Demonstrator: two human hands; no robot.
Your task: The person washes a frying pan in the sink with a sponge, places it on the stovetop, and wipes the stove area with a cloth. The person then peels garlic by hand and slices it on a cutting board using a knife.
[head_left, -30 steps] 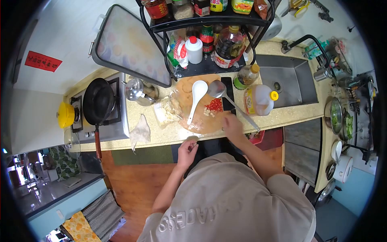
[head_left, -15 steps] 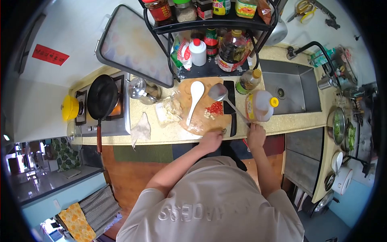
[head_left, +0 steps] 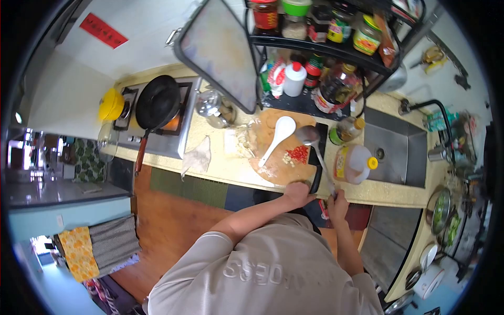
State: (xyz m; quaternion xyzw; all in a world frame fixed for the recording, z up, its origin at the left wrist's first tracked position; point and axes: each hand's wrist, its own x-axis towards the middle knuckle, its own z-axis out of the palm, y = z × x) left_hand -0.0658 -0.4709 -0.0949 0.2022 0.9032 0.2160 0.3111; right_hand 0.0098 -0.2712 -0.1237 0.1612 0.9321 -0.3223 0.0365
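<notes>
My right hand point(head_left: 338, 205), at the counter's front edge, is closed round the handle end of a metal wok spatula point(head_left: 307, 135). The spatula's head rests over the right side of a round wooden cutting board point(head_left: 270, 175). My left hand point(head_left: 297, 195) is at the board's front edge, beside the black handle of a knife point(head_left: 317, 181); its fingers are mostly hidden from above. On the board lie a white spoon point(head_left: 278, 139), chopped red pepper point(head_left: 298, 154) and chopped garlic point(head_left: 287, 158).
A black wok point(head_left: 157, 102) sits on the lit stove at left, near a grey cloth point(head_left: 198, 156). An oil jug point(head_left: 354, 164) and a sauce bottle point(head_left: 346, 130) stand between board and sink point(head_left: 396, 142). The seasoning rack point(head_left: 320, 44) overhangs the back.
The camera view has shifted and tilted. My left hand has moved right along the front edge, closer to the right hand. The right hand keeps its grip on the spatula.
</notes>
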